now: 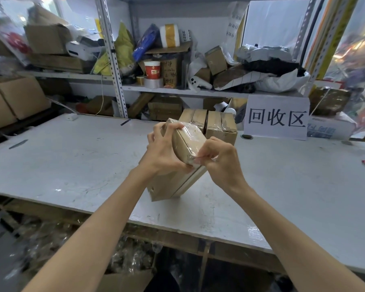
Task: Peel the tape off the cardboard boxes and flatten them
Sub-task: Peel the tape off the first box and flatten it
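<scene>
Tilted box (182, 147), scuffed white table (72, 161), cluttered shelving (114, 60)

Just beyond your fingers (156, 131), two taped brown cardboard boxes (218, 125) block the way. Left & right of fingers: open scuffed white tabletop (72, 161). White paper sign w/ black characters (276, 119) stands right-rear.

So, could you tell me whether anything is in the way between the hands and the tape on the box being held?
Nothing visible is. The right hand pinches the clear tape at the upper near corner of the box, while the left hand grips the box from the other side.
</scene>
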